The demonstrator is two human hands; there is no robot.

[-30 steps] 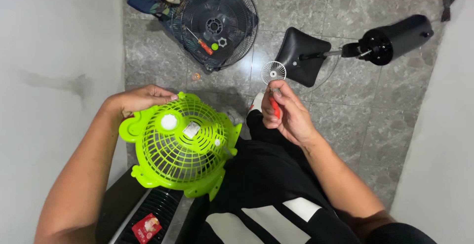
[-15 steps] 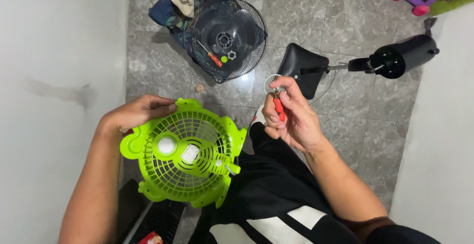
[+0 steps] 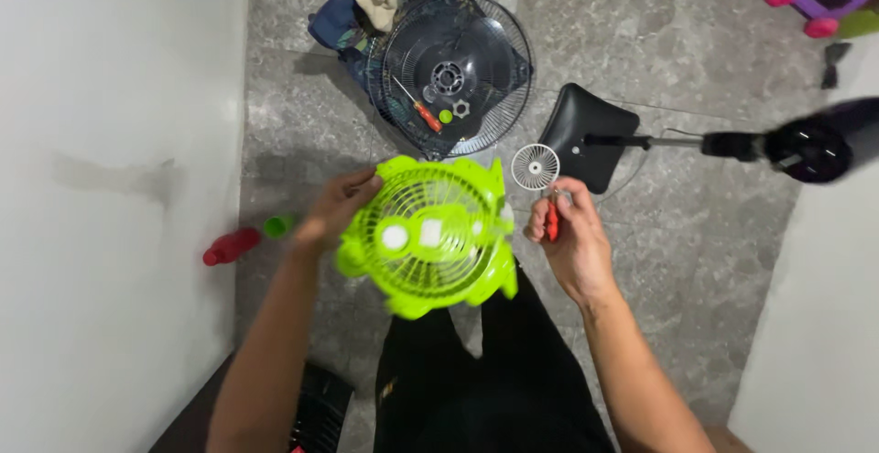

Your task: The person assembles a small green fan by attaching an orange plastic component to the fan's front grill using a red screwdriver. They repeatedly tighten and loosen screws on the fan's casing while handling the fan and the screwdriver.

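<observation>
My left hand grips the rim of a bright green plastic fan grille and holds it out over my black-trousered legs; the grille is blurred. My right hand is closed on a red-handled tool and on a small round white finned part that sticks up above the fingers.
A black round fan guard lies on the grey tiled floor, holding an orange screwdriver and small nuts. A black fan base and motor lie to the right. A red bottle and green cap sit by the white left wall.
The view has risen and pulled back. My left hand has carried the green grille forward and to the right, away from my lap. The red bottle and green cap have come into view.
</observation>
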